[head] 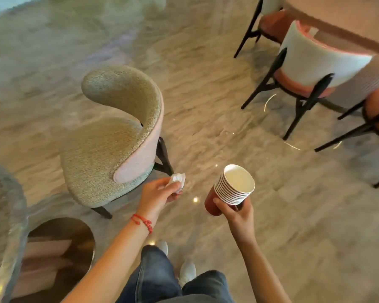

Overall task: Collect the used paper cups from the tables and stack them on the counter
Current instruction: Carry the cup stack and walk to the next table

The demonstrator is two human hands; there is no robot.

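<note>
Gripping the tilted stack of nested red paper cups (230,190) near its base in my curled right hand (236,212), left hand (160,190) pinching a crumpled white napkin (178,180), I risk upper cups sliding out onto the floor.

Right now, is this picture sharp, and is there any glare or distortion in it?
Head view: the floor and far chairs are smeared by motion blur; small glare spots shine on the floor near the hands; the wide lens bends the table edge. The cups in the right hand and the tissue in the left hand stay fairly sharp.
</note>
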